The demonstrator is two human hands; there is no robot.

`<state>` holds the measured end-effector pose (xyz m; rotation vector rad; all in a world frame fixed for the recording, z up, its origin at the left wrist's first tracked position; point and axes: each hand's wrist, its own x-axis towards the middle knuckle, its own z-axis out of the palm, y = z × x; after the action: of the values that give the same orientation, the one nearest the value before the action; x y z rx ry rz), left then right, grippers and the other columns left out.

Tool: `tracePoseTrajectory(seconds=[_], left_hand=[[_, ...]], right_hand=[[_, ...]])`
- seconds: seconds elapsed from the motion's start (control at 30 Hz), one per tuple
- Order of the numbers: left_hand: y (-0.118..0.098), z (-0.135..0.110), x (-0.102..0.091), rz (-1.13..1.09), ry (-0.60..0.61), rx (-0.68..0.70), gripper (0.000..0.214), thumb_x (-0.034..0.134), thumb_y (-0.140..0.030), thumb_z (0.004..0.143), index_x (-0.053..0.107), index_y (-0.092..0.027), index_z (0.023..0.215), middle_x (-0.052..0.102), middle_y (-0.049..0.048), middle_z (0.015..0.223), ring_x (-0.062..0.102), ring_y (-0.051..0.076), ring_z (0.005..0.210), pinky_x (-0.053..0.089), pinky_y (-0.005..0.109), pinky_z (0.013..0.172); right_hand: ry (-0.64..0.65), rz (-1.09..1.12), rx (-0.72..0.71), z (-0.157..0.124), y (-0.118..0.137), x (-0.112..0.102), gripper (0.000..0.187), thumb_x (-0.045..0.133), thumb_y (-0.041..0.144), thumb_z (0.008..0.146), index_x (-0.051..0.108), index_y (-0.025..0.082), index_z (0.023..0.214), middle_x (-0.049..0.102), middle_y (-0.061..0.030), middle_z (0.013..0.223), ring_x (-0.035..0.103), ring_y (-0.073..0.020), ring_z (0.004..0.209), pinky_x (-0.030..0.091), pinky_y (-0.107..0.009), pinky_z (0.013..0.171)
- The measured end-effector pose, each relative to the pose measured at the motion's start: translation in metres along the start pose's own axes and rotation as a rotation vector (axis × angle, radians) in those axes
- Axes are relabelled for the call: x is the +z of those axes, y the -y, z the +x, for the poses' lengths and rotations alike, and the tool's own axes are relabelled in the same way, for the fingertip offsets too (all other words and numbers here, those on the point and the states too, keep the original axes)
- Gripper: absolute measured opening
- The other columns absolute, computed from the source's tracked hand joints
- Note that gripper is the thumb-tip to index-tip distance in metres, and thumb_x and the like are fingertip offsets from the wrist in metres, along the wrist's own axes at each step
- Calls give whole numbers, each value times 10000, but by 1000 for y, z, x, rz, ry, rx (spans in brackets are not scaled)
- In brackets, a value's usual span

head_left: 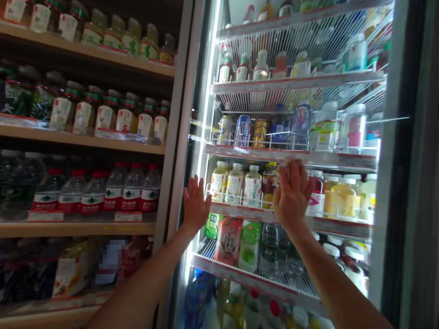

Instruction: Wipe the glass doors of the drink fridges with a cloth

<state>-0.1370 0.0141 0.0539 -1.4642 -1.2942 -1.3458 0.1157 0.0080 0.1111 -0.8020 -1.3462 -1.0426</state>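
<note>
Lit glass-doored drinks fridge (387,151): white wire shelves, bottles and cans in rows. Left hand (196,203): flat, fingers spread, pressing the glass by the fridge's left frame. Right hand (292,194): flat, open grip, nothing held, mid-glass. Best pushed evenly, palms square. Wooden bottle shelving (82,139) crowds the fridge's left edge.

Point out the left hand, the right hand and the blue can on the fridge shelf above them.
left hand (195,203), head view, on the back of the hand, flat near the fridge's left edge.
right hand (291,194), head view, on the back of the hand.
blue can (242,130), head view, on its side wall.
</note>
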Motion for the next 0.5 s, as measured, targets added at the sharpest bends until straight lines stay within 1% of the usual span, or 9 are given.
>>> tracePoseTrajectory(seconds=[0.03, 0.07, 0.17, 0.23, 0.3, 0.37, 0.43, 0.5], left_hand=[[-2, 0, 1, -4, -7, -9, 561, 276, -358, 922, 144, -158, 1429, 178, 151, 1487, 106, 250, 1386, 138, 528, 1097], [-3, 0, 1, -6, -13, -19, 563, 278, -358, 922, 140, -157, 1429, 174, 151, 1488, 102, 251, 1386, 134, 531, 1097], [-4, 0, -1, 2, -8, -31, 569, 294, -370, 917, 167, -146, 1424, 193, 155, 1482, 116, 256, 1384, 146, 529, 1095], [0, -2, -3, 15, 9, -22, 564, 296, -375, 913, 199, -139, 1416, 217, 159, 1474, 139, 263, 1379, 157, 536, 1091], [3, -3, -4, 20, 33, -12, 552, 297, -373, 911, 226, -142, 1407, 233, 154, 1470, 153, 264, 1377, 158, 543, 1090], [0, 0, -7, 13, 50, -14, 544, 302, -369, 907, 254, -136, 1396, 246, 159, 1464, 160, 270, 1374, 162, 553, 1086], [-18, 6, -15, -18, 35, 1, 533, 304, -369, 905, 297, -117, 1374, 262, 173, 1455, 167, 282, 1371, 179, 564, 1079], [-52, 8, -34, -97, 18, 95, 505, 295, -364, 908, 347, -122, 1349, 293, 161, 1445, 193, 275, 1366, 206, 546, 1082]], right_hand=[[-5, 1, -2, 0, 3, 2, 536, 408, 197, 844, 335, 222, 1374, 327, -110, 1435, 220, -318, 1352, 224, -597, 1034], [13, 14, -38, -1, 10, 6, 538, 413, 192, 841, 337, 214, 1373, 337, -110, 1430, 222, -315, 1351, 235, -585, 1036], [115, 81, -217, -11, 42, 19, 552, 425, 155, 827, 337, 206, 1370, 369, -88, 1417, 224, -283, 1351, 241, -538, 1059], [144, 96, -278, -17, 50, 20, 556, 426, 141, 822, 340, 208, 1367, 389, -77, 1406, 233, -266, 1348, 232, -523, 1070], [130, 63, -244, -19, 36, 11, 549, 427, 151, 825, 346, 211, 1365, 396, -80, 1402, 250, -264, 1343, 231, -527, 1069], [70, 0, -130, -19, 10, -3, 538, 428, 172, 832, 355, 221, 1363, 384, -89, 1409, 256, -276, 1342, 239, -549, 1053], [5, -54, -28, -19, -17, -15, 526, 428, 193, 840, 365, 228, 1361, 369, -101, 1417, 259, -288, 1342, 257, -564, 1033], [-20, -74, 5, -21, -34, -20, 517, 425, 214, 847, 370, 231, 1361, 362, -107, 1422, 261, -291, 1342, 269, -562, 1025]])
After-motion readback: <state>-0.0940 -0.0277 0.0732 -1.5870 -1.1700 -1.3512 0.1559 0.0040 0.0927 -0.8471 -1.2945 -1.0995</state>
